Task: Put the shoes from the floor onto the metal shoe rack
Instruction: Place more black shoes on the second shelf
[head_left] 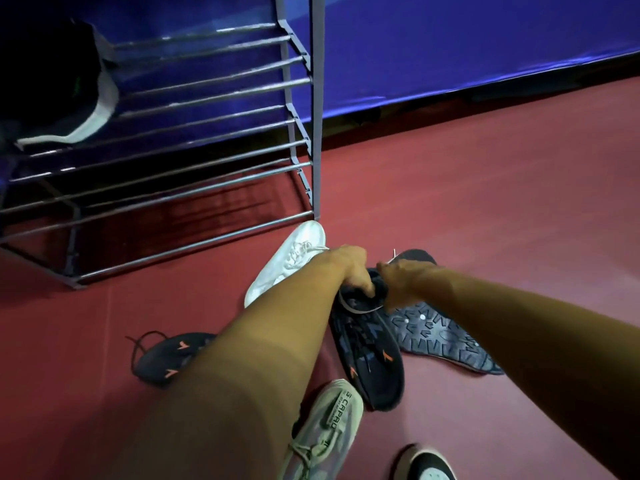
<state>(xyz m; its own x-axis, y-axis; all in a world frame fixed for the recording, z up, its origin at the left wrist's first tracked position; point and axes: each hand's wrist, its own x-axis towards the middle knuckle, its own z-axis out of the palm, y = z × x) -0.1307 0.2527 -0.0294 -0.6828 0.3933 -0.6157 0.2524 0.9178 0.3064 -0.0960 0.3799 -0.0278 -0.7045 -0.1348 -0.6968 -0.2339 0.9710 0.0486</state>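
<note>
A dark navy sneaker with orange marks is lifted in front of me, its toe pointing toward me. My left hand grips its heel collar from the left, and my right hand grips the collar from the right. The metal shoe rack stands at upper left, and a black shoe with a white sole sits on an upper tier at its left end. On the red floor lie a white sneaker, a second navy sneaker, an overturned dark shoe showing its sole and a pale grey-green sneaker.
A black and white shoe shows at the bottom edge. A blue wall panel runs behind the rack. Red floor stretches to the right of the rack.
</note>
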